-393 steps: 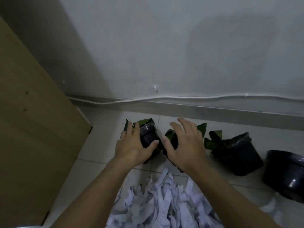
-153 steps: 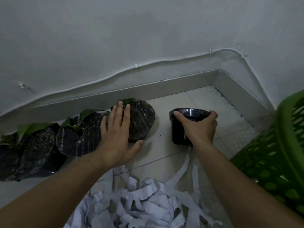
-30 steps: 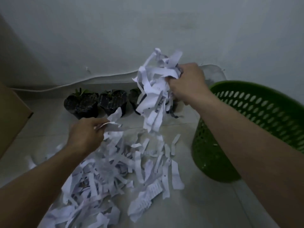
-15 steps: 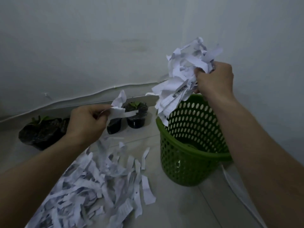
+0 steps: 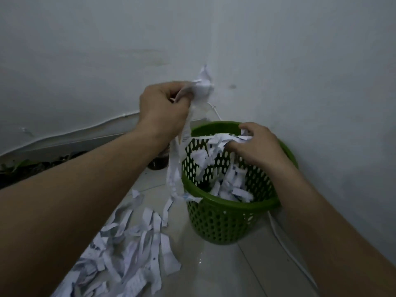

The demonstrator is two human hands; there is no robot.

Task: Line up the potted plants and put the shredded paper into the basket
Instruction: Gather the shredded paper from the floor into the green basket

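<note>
A green perforated basket (image 5: 227,221) stands on the floor in the room's corner. White shredded paper (image 5: 227,183) lies inside it. My right hand (image 5: 256,146) is over the basket's mouth, fingers curled on a bunch of strips at the rim. My left hand (image 5: 162,108) is raised left of the basket and grips a wad of strips (image 5: 177,168) that hang down outside the rim. More shredded paper (image 5: 128,254) is strewn on the floor at lower left. Dark potted plants (image 5: 25,170) stand in a row along the wall, mostly hidden behind my left arm.
A white cable (image 5: 75,129) runs along the wall above the skirting. Another white cord (image 5: 287,249) trails on the tiles right of the basket. Two grey walls meet just behind the basket.
My right hand has come down from above the basket to its mouth and paper now lies inside. My left hand has risen with its strips toward the basket.
</note>
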